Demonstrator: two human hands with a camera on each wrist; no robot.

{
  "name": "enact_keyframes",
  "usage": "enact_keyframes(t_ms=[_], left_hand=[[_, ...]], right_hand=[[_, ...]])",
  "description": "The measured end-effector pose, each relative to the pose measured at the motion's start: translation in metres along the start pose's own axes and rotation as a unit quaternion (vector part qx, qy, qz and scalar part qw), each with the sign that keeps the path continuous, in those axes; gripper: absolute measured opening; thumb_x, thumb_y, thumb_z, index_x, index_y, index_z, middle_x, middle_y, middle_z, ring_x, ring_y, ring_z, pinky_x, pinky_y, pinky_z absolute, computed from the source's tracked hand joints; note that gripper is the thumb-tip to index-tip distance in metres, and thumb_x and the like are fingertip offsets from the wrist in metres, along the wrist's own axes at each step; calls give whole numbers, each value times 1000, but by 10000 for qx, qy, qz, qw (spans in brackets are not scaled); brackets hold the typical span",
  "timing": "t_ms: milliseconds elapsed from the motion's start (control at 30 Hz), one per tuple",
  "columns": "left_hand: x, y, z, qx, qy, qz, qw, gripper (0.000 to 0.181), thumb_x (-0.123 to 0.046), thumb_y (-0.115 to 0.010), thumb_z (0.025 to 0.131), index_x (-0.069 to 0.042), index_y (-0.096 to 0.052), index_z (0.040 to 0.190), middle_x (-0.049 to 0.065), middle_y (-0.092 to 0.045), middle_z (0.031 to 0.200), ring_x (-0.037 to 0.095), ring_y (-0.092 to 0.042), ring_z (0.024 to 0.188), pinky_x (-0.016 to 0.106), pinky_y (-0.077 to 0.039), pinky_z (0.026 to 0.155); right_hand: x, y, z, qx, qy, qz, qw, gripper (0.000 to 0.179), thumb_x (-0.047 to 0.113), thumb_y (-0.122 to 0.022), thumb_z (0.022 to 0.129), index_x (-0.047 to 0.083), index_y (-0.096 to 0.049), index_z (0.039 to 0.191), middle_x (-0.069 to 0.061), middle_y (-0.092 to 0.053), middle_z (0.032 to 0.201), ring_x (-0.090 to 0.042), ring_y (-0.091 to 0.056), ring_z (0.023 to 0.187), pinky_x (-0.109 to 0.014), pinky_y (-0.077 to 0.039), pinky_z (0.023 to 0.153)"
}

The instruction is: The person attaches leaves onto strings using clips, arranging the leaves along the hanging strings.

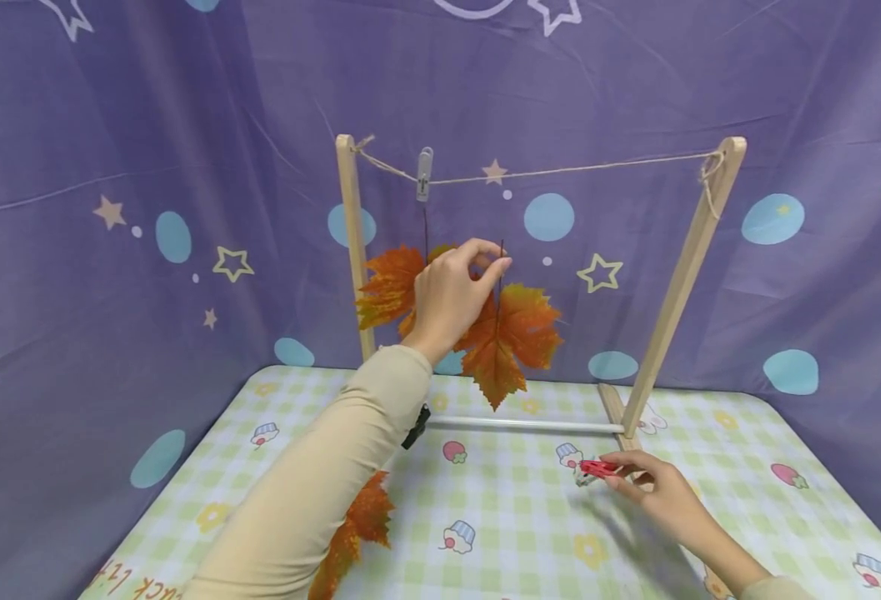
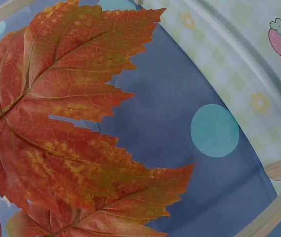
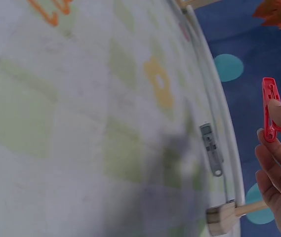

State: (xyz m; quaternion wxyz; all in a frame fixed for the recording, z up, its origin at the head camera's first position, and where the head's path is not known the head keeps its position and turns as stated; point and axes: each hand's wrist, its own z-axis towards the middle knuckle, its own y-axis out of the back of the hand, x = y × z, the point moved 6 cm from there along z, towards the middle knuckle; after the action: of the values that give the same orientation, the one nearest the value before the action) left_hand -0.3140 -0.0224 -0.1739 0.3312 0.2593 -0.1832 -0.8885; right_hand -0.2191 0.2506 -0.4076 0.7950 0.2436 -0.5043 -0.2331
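Note:
My left hand (image 1: 451,292) pinches the thin dark stem of an orange maple leaf (image 1: 511,337), which hangs below the fingers in front of the frame. Partly behind that hand, a second maple leaf (image 1: 391,283) hangs by its stem from a grey clothespin (image 1: 424,175) on the string (image 1: 560,172). Low at the right, my right hand (image 1: 661,492) holds a red clothespin (image 3: 269,111) between thumb and fingers. Another grey clothespin (image 3: 211,149) lies on the table near it. Leaf blades (image 2: 76,98) fill much of the left wrist view.
Two wooden posts (image 1: 680,292) carry the string, joined low down by a white rod (image 1: 523,424). A black clip (image 1: 415,427) and one more maple leaf (image 1: 357,529) are partly hidden by the left sleeve. A purple curtain (image 1: 185,108) stands behind the checked table (image 1: 515,508).

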Motion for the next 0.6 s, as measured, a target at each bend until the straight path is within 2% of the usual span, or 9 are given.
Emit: enact_keyframes(t_ms=[133,300,433,500,600], left_hand=[[2,-1,2,-108,61,41,9999,24,-41,-67,95,-21,-73,108,-8,-71,89,10,-50,60,28,-37,51],[4,-2,2,-168,109,54,9998,24,-40,-67,95,-21,-73,107,-8,-71,89,10,-52,61,29,-38,52],[6,-2,3,-188,116,97,9997,25,-42,-66,95,-21,-73,107,-8,-71,89,11,-52,60,28,-38,52],[6,-2,4,-262,99,101,9996,25,-41,-66,96,-21,-73,108,-8,-71,89,12,-50,59,29,-37,51],[8,-1,6,-421,65,109,9990,26,-41,-65,96,-20,-73,109,-7,-71,88,13,-47,56,29,-36,51]], right_hand=[[9,7,3,-59,-18,55,10000,27,10,-74,89,3,-70,115,-2,-70,99,-2,-59,86,-26,-52,72],[21,16,5,-195,-81,129,9997,30,11,-75,89,4,-70,117,-2,-69,98,-5,-61,84,-28,-54,65],[31,21,9,-309,58,-55,9995,32,12,-77,88,7,-70,118,0,-68,98,-5,-61,85,-27,-53,70],[38,24,12,-430,184,-170,9988,32,12,-77,87,7,-70,118,1,-68,100,-4,-61,86,-24,-52,75],[49,29,16,-643,356,-139,9972,32,10,-78,86,7,-70,117,-1,-67,104,-3,-60,87,-19,-50,76]])
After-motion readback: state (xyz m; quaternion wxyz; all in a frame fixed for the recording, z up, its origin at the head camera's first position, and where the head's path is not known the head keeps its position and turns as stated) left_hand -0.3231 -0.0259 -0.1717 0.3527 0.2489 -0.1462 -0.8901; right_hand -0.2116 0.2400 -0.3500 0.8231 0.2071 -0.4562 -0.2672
